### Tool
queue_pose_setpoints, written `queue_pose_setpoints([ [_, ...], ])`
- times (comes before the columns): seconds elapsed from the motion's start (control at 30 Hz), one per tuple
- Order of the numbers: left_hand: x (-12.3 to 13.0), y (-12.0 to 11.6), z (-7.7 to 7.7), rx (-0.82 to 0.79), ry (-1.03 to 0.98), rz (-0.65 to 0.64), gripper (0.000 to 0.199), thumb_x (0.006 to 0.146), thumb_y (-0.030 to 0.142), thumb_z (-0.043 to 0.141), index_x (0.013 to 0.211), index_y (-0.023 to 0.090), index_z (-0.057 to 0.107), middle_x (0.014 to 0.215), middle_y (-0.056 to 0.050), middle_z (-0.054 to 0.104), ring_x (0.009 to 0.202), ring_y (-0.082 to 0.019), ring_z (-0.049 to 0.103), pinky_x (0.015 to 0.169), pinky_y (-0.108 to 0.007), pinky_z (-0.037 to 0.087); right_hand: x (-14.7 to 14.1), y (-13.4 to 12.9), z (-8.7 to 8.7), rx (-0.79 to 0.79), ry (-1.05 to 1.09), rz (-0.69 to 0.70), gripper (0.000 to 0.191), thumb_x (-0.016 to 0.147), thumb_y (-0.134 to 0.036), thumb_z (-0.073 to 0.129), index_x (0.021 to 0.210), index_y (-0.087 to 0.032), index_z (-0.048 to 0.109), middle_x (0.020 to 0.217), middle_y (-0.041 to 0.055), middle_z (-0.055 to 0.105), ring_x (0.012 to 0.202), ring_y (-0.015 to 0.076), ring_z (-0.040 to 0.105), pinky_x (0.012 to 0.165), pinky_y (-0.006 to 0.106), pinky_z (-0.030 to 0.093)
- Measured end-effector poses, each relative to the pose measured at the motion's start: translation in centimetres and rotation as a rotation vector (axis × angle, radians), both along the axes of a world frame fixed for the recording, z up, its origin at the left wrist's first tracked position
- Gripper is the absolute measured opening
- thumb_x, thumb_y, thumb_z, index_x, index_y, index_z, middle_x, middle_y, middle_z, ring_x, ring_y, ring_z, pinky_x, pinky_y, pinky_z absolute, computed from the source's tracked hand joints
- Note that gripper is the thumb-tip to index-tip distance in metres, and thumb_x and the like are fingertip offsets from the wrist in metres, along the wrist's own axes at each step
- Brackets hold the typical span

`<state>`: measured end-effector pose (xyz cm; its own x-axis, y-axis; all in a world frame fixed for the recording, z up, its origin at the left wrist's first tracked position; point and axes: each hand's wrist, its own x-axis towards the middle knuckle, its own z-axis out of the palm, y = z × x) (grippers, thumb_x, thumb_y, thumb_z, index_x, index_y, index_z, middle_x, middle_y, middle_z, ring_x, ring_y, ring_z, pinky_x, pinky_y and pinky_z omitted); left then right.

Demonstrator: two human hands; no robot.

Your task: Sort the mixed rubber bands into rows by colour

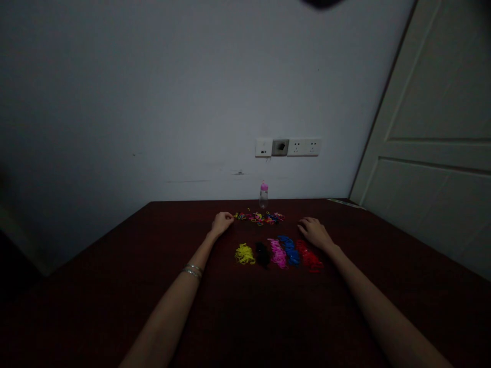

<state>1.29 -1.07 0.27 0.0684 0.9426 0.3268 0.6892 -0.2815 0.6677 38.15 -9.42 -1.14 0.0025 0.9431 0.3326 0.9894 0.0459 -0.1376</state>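
Observation:
Small coloured rubber bands lie in a mixed strip (261, 218) toward the back of the table. At its left end is my left hand (222, 223), fingers closed together with the tips beside a yellow band; what they pinch, if anything, is too small to make out. My right hand (315, 232) rests palm down with fingers stretched out, right of the strip and holding nothing. Nearer to me, bands are grouped by colour in a row: a yellow pile (244, 254), a black pile (263, 255), a pink pile (278, 253), a blue pile (290, 250) and a red pile (310, 256) just below my right hand.
A small clear bottle with a pink top (263, 196) stands behind the mixed strip, near the wall. Wall sockets (304, 147) sit above the dark red table (268, 312). At the right is a pale panelled door (433, 128). The light is dim.

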Motion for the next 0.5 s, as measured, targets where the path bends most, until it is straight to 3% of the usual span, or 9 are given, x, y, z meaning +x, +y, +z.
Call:
queue_pose_setpoints([
  [0.3, 2.7, -1.3, 1.7, -0.059, 0.417, -0.050, 0.022, 0.075, 0.030, 0.059, 0.094, 0.023, 0.067, 0.094, -0.004, 0.068, 0.087, -0.017, 0.060, 0.069, -0.023, 0.042, 0.2, 0.3, -0.5, -0.045, 0.016, -0.049, 0.039, 0.089, -0.037, 0.035, 0.114, -0.018, 0.059, 0.122, 0.0109, 0.056, 0.108, 0.0255, 0.051, 0.088, 0.039, 0.039],
  [0.5, 3.8, -0.8, 1.5, -0.027, 0.537, -0.041, 0.023, 0.079, 0.033, 0.055, 0.097, 0.022, 0.064, 0.100, -0.006, 0.066, 0.095, -0.022, 0.060, 0.074, -0.028, 0.046, 0.0, 0.0, -0.3, -0.042, 0.013, -0.059, 0.040, 0.089, -0.038, 0.034, 0.115, -0.019, 0.058, 0.123, 0.0109, 0.055, 0.107, 0.0259, 0.051, 0.086, 0.039, 0.039],
])
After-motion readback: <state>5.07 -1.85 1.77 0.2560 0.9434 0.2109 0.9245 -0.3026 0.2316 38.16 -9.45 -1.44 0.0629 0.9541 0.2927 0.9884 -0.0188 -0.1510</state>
